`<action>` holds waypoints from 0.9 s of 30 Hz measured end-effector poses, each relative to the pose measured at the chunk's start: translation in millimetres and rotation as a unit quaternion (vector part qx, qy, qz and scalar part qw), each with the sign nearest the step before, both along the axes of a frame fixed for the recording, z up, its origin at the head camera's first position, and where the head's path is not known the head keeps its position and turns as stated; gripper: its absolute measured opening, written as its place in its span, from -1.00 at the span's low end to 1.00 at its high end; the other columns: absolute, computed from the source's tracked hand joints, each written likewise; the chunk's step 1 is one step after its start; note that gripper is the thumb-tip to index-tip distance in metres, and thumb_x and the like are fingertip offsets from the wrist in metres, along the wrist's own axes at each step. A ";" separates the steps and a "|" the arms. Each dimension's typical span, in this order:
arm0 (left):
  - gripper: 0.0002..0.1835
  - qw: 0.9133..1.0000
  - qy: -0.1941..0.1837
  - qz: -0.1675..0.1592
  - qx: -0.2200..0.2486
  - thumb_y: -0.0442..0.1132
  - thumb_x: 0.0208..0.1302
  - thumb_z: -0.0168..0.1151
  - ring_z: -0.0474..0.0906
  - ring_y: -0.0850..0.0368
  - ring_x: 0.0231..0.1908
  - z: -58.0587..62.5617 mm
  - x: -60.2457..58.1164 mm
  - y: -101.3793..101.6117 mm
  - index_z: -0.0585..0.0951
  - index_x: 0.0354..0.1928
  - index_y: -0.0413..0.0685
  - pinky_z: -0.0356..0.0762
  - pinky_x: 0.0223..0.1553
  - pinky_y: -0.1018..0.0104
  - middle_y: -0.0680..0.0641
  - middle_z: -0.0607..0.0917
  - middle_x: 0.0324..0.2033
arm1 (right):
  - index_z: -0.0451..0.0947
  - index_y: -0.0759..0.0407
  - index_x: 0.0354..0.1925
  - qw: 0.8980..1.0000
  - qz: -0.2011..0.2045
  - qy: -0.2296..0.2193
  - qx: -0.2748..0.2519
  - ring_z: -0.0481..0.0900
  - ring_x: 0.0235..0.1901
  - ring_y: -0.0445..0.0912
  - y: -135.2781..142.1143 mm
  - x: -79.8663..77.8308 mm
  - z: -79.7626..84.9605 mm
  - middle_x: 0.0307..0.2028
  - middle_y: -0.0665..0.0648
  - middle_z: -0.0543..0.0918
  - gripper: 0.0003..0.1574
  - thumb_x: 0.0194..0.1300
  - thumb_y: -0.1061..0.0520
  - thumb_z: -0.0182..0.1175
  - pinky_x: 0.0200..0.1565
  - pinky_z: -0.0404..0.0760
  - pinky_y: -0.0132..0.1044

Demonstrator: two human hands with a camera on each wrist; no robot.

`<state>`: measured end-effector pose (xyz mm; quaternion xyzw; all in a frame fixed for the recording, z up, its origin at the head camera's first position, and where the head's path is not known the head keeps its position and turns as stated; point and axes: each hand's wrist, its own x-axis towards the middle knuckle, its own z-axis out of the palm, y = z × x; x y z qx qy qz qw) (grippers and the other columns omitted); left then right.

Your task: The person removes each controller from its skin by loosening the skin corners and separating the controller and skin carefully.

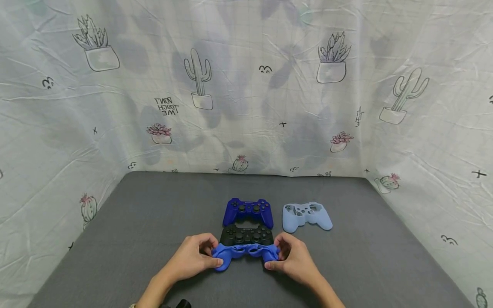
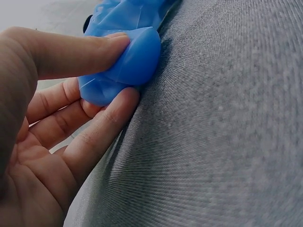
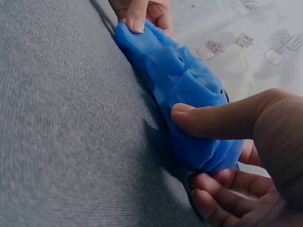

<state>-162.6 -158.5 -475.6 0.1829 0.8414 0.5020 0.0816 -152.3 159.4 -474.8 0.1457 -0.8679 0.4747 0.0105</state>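
Note:
A black game controller [image 1: 247,235] lies near the front of the grey table, its lower part inside a blue silicone cover [image 1: 224,253]. The cover is bunched across the handles and leaves the controller's buttons and sticks bare. My left hand [image 1: 195,256] pinches the left handle of the cover, thumb on top and fingers at the outer side. On the other handle, my right hand [image 1: 294,259] grips the cover the same way. Both wrist views show the thumbs pressing the soft blue material; there the controller is mostly hidden beneath it.
Right behind the black controller sits a dark blue controller [image 1: 248,209]. To its right lies a pale blue silicone cover [image 1: 307,217] with cut-out holes. A printed white curtain [image 1: 246,85] surrounds the grey table [image 1: 161,205] at the back and sides.

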 end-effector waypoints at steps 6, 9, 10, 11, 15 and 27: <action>-0.64 1.000 0.001 -0.001 -0.002 -0.05 0.00 0.57 0.51 0.14 -0.48 -0.7 -0.1 0.3 0.59 -0.26 0.01 0.42 -0.48 0.32 0.07 0.60 -0.51 | 0.42 0.08 -0.26 1.000 0.002 -0.025 0.008 0.52 -0.48 -0.11 0.1 2.8 2.2 -0.39 0.03 0.52 -0.32 -0.23 0.00 0.66 -0.42 0.54 -0.30; -0.64 1.000 0.001 -0.001 -0.002 -0.05 0.00 0.57 0.51 0.14 -0.48 -0.9 0.0 0.1 0.59 -0.26 0.01 0.42 -0.48 0.32 0.07 0.60 -0.51 | 0.40 0.08 -0.25 0.999 0.011 -0.033 0.020 0.52 -0.48 -0.12 1.0 2.9 3.2 -0.40 0.03 0.52 -0.32 -0.20 -0.02 0.65 -0.44 0.54 -0.29; -0.64 1.000 0.001 -0.001 -0.002 -0.05 0.00 0.57 0.51 0.14 -0.48 -0.9 0.0 0.0 0.59 -0.26 0.01 0.42 -0.48 0.32 0.07 0.61 -0.51 | 0.40 0.08 -0.24 0.999 0.015 -0.033 0.023 0.52 -0.48 -0.12 1.5 2.8 3.4 -0.40 0.02 0.52 -0.31 -0.20 -0.03 0.65 -0.45 0.54 -0.29; -0.64 1.000 0.001 -0.002 -0.001 -0.05 0.00 0.57 0.51 0.14 -0.48 -1.0 0.0 -0.2 0.59 -0.26 0.01 0.43 -0.48 0.32 0.07 0.61 -0.51 | 0.39 0.07 -0.24 0.999 0.021 -0.033 0.026 0.52 -0.48 -0.12 1.9 2.6 3.4 -0.40 0.02 0.52 -0.30 -0.21 -0.04 0.65 -0.45 0.54 -0.29; -0.64 1.000 0.004 0.000 -0.003 -0.05 0.01 0.57 0.52 0.14 -0.47 -1.3 -0.3 -1.0 0.60 -0.25 0.02 0.44 -0.47 0.30 0.08 0.61 -0.51 | 0.37 0.03 -0.20 0.998 0.044 -0.027 0.035 0.52 -0.47 -0.14 3.3 2.1 2.7 -0.38 -0.01 0.51 -0.22 -0.27 -0.08 0.68 -0.43 0.54 -0.29; -0.65 1.000 0.005 -0.001 0.002 -0.05 0.02 0.56 0.53 0.14 -0.47 0.4 0.1 0.3 0.60 -0.24 0.03 0.46 -0.46 0.30 0.08 0.62 -0.50 | 0.38 -0.01 -0.32 0.998 0.034 0.048 0.024 0.44 -0.56 -0.22 -0.8 3.7 -0.9 -0.52 -0.09 0.47 -0.32 -0.26 0.04 0.69 -0.53 0.42 -0.35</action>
